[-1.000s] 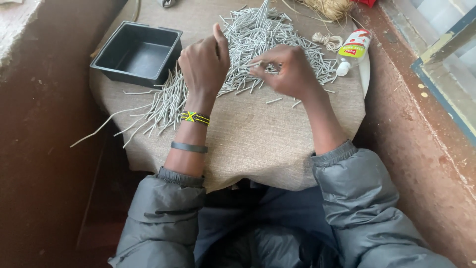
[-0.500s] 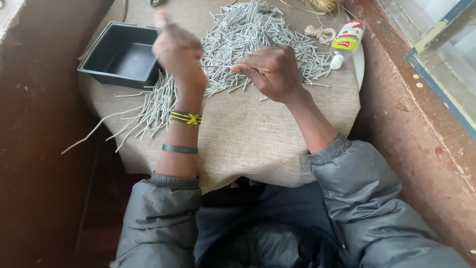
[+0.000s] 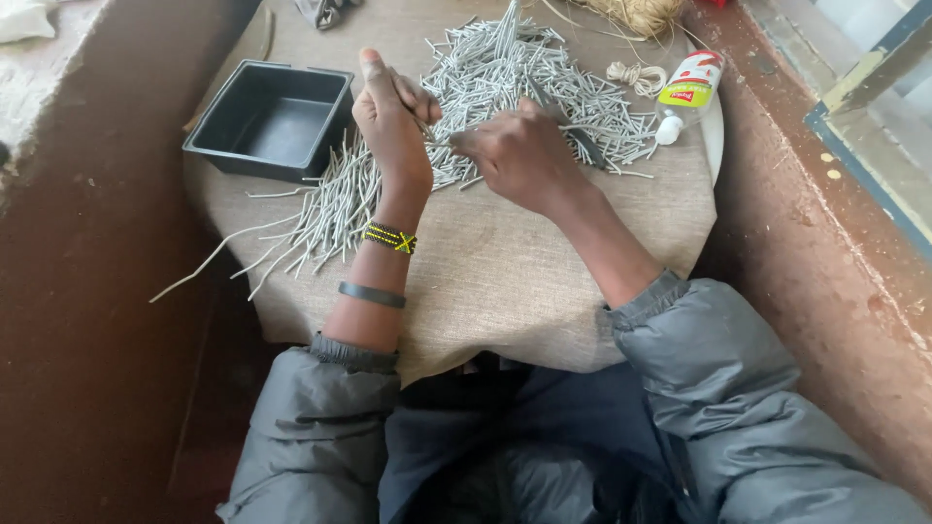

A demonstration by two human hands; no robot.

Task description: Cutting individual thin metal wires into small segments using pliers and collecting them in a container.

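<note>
We see a thin grey stick (image 3: 439,144) pinched at its two ends between our hands, held just above a burlap-covered round table (image 3: 505,272). Our left hand (image 3: 393,121) is closed on the stick's left end, thumb pointing up and away from us, with a yellow-and-black beaded band (image 3: 390,238) and a plain dark band (image 3: 372,294) on that wrist. Our right hand (image 3: 519,150) is curled shut on the stick's right end, knuckles facing up. Just beyond our fingertips lies a large loose heap of grey sticks (image 3: 544,87), and below and left of our left hand a smaller fan of the same sticks (image 3: 325,209) spreads towards the table edge. Left of our left hand, close by, sits an empty black rectangular tray (image 3: 272,121). Well to the right of our right hand lie a white glue bottle (image 3: 684,92) on its side and a small coil of twine (image 3: 636,76).
</note>
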